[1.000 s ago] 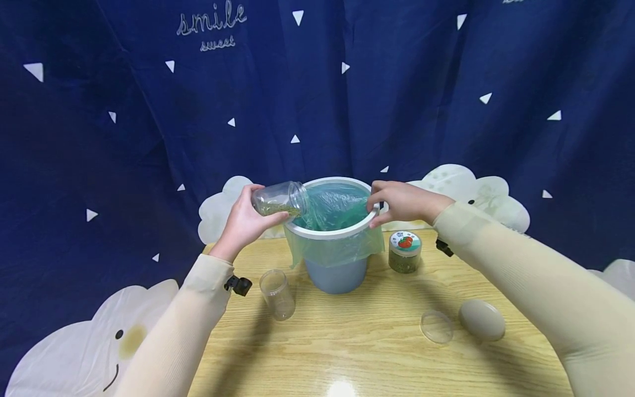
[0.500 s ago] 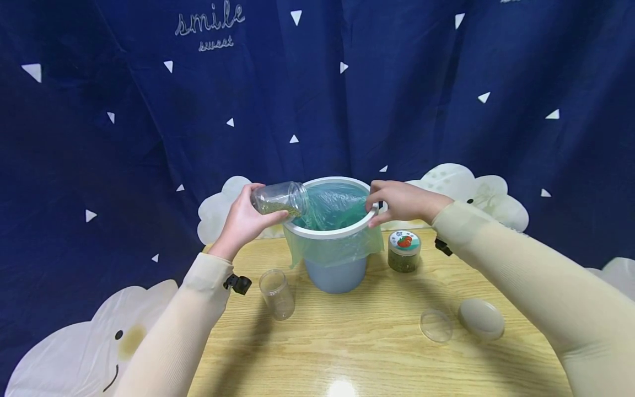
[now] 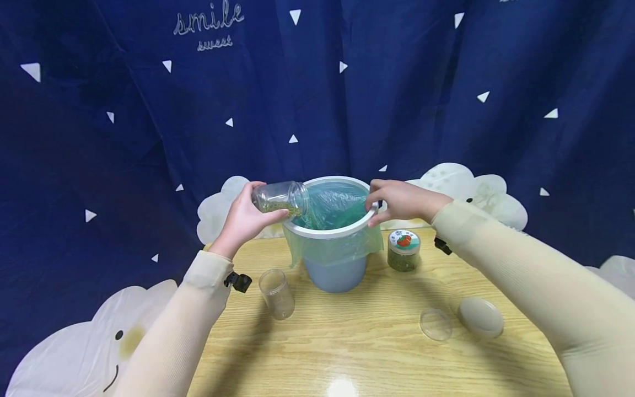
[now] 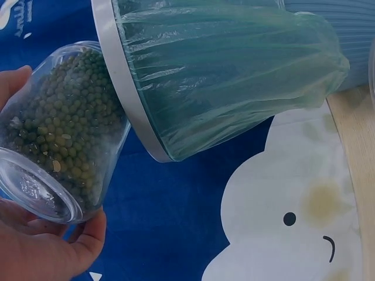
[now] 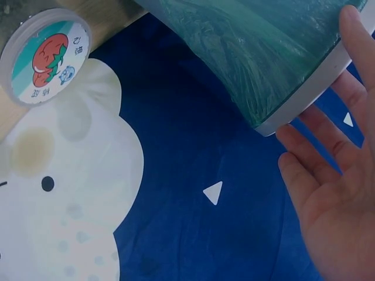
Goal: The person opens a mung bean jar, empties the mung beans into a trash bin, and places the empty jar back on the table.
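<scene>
"What's the left hand (image 3: 243,221) gripping?"
"A smooth, clear jar (image 3: 278,198) of small round green beans (image 4: 67,126), tipped sideways, mouth at the white rim of the bin (image 3: 328,234)."
"And the right hand (image 3: 399,198)?"
"Pinching the rim's opposite edge, beside the thin, crinkled green liner (image 3: 329,252)."
"Room to move?"
"Wood-grained counter (image 3: 347,342) between the clear cylinder (image 3: 278,296) and flat clear disc (image 3: 436,324), which lie well apart."
</scene>
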`<state>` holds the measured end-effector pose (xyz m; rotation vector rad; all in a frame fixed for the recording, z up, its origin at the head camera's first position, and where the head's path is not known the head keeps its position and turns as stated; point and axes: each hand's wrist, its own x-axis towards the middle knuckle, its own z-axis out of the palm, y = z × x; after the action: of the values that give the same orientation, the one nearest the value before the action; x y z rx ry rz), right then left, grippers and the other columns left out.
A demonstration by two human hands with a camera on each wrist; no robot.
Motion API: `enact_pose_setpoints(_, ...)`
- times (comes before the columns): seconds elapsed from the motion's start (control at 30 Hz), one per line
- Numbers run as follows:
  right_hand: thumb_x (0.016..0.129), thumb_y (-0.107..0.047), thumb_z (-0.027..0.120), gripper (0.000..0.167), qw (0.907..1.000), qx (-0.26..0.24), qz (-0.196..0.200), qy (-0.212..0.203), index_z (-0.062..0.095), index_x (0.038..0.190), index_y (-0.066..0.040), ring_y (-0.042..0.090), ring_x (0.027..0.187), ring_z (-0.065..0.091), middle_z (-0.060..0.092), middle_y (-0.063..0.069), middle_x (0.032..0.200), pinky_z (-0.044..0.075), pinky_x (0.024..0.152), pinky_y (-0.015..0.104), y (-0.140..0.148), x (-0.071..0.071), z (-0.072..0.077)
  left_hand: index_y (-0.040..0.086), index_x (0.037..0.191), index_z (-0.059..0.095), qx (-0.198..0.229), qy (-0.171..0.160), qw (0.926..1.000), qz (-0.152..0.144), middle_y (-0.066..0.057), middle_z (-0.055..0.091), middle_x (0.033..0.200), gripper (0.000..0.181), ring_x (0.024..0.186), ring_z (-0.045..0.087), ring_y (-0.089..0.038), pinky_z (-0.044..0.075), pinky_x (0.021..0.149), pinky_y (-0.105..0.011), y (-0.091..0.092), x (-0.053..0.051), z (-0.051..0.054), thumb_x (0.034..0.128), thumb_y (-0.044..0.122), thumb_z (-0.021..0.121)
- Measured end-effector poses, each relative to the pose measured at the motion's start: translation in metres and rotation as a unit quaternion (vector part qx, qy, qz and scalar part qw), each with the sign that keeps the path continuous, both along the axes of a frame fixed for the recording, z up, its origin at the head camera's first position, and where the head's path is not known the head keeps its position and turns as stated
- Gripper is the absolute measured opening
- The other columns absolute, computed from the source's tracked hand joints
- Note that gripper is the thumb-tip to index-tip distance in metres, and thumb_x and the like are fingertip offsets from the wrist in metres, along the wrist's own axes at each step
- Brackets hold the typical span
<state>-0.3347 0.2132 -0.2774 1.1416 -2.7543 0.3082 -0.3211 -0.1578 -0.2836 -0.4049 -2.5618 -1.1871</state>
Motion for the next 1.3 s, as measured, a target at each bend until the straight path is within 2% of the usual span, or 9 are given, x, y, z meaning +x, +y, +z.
enact_pose_setpoints(0.27,0.082,-0.037,0.085,0.028,1.0000,0.003,0.002,0.008,0.076,0.096,-0.016,0.019,0.086,0.055,0.059,0.004,0.100,0.050,0.082,0.040,0.0001,0.0016,0.0006,0.007,0.145,0.045,-0.001,-0.003,1.0000,-0.005,-0.016,0.059,0.137,0.087,0.123,0.058,-0.034,0.047,0.107,-0.051,0.0011,-0.0014,0.0011,0.0755,0.036,0.090)
enact_pose_setpoints(0.83,0.082,-0.041,0.085,0.029,1.0000,0.001,-0.009,-0.002,0.076,0.096,-0.018,0.017,0.088,0.057,0.060,0.003,0.101,0.051,0.085,0.040,0.0005,0.0011,-0.0010,0.008,0.144,0.048,-0.002,-0.006,1.0000,-0.003,-0.015,0.060,0.136,0.086,0.122,0.059,-0.033,0.048,0.106,-0.050,0.0017,-0.0015,0.0030,0.0749,0.036,0.090)
enact_pose_setpoints(1.3,0.081,-0.040,0.085,0.028,0.9999,-0.004,0.002,0.009,0.076,0.096,-0.017,0.017,0.086,0.056,0.060,0.002,0.100,0.050,0.083,0.039,0.0006,0.0005,-0.0008,0.008,0.147,0.046,-0.006,-0.001,0.9999,-0.008,-0.014,0.059,0.138,0.087,0.124,0.058,-0.033,0.048,0.106,-0.050,0.0009,-0.0020,0.0038,0.0765,0.035,0.089)
